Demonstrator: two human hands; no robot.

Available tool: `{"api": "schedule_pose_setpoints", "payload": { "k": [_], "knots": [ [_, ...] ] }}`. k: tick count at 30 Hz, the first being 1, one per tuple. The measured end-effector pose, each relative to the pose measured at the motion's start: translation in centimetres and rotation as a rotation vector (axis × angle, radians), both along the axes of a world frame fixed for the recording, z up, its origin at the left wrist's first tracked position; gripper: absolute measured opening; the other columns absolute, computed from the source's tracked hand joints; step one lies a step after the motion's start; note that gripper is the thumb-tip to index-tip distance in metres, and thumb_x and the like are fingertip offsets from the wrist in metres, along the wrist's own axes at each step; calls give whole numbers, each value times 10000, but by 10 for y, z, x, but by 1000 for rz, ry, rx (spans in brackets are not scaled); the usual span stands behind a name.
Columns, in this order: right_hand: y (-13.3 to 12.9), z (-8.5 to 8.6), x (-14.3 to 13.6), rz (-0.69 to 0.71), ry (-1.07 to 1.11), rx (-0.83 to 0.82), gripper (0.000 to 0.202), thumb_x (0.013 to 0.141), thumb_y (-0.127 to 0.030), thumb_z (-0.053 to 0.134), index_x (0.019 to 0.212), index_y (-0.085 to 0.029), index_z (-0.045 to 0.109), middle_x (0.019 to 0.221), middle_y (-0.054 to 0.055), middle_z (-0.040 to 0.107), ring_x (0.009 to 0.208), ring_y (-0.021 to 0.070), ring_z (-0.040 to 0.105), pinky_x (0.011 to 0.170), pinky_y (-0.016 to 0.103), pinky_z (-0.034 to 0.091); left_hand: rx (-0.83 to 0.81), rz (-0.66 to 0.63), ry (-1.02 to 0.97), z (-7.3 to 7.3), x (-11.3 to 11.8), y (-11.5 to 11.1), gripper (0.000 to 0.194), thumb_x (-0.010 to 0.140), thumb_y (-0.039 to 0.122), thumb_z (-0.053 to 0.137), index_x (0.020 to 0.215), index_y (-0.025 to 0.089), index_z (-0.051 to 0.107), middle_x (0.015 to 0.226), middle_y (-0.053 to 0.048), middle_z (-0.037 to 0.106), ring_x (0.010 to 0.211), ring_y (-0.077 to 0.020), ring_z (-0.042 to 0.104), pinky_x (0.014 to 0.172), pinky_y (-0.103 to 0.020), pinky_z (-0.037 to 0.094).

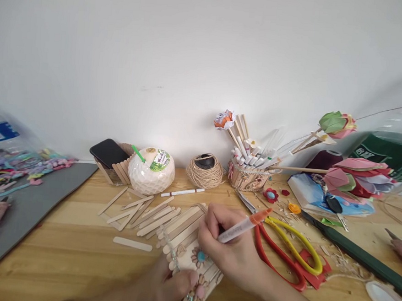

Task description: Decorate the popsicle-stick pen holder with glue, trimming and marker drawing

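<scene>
My left hand (174, 284) grips a craft-stick box (184, 234) at its lower left edge, thumb on top. The box is built of pale wooden sticks and trimmed with a beaded strand, with small flowers, one with a blue centre (201, 256) and one with a pink one. In my right hand (227, 244) is a marker (242, 227) with a white barrel and orange end, fingers closed round it. Its tip is hidden behind my fingers, against or just above the box; I cannot tell which. Loose craft sticks (158, 218) lie to the left of the box.
Red-and-yellow scissors (294, 239) and a dark green long-handled tool (359, 253) lie right of my hand. Behind stand a wrapped coconut (151, 172), a twine ball (204, 171) and a marker holder (252, 174). A phone (109, 152) rests in a stick holder. A grey mat (45, 217) covers the left.
</scene>
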State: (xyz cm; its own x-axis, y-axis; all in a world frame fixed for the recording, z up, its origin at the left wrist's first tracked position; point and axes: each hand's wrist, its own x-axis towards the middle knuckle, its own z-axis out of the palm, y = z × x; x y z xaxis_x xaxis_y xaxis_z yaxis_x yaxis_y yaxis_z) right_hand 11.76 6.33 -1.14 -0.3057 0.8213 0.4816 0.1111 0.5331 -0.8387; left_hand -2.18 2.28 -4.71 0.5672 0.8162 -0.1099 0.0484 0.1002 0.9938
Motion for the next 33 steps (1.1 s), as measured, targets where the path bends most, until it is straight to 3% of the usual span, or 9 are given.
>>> {"api": "schedule_pose_setpoints", "payload": {
  "k": [9,18,27,33],
  "knots": [
    [0,2,1,25,3,-18,278,640,-67,432,530,-228,235,459,-94,283,403,49,249,369,164,219,-9,-9,27,-2,0,1,427,772,572,437,591,186,448,602,4,429,574,-132,409,609,-246,422],
    [0,-3,2,-10,132,-156,285,678,-115,470,534,-230,253,487,-80,319,438,66,298,398,177,258,-43,0,66,0,-1,0,353,770,488,450,588,186,468,615,-2,456,584,-135,404,619,-250,420],
    [-1,1,1,-9,26,-1,297,669,-76,439,538,-233,224,463,-90,299,406,57,263,375,175,232,-53,0,45,0,0,1,315,755,448,471,577,188,456,596,7,443,577,-136,414,627,-262,420],
    [0,1,2,-1,-6,0,291,654,-82,447,534,-228,226,456,-93,286,400,52,244,372,170,227,-68,4,41,-4,-2,-2,353,766,484,471,585,181,460,599,3,439,579,-133,414,616,-254,422]
  ]
}}
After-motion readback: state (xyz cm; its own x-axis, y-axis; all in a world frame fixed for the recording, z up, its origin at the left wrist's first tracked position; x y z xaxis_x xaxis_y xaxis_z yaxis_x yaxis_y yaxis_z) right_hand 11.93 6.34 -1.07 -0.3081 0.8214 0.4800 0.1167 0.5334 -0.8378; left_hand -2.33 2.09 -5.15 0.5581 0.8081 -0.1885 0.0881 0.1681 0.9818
